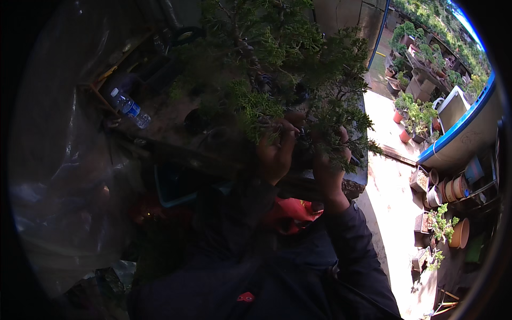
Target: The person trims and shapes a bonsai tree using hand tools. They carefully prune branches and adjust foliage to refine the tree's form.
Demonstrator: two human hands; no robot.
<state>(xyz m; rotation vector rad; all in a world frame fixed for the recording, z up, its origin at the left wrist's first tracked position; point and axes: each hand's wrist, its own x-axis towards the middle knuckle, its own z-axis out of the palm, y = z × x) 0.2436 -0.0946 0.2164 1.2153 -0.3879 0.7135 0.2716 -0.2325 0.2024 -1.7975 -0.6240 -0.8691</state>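
A juniper tree (276, 52), its foliage dense and scale-like, stands on the worktable before me. Dark wire is wound around part of its trunk (256, 78). My left hand (276, 152) is at the lower foliage, fingers curled and fingertips close to the trunk base. Leaves and shadow hide whether it grips a branch. To its right, my right hand (330, 168) reaches up under a low branch (346, 138). Foliage covers most of its fingers, so what they hold cannot be made out.
On the shaded table a clear plastic water bottle (131, 109) lies on its side. A teal container (162, 188) and a red bag (294, 216) are below the table edge. Plastic sheeting (72, 172) hangs at left. Potted plants (416, 116) and stacked pots (444, 190) stand along the sunlit path at right.
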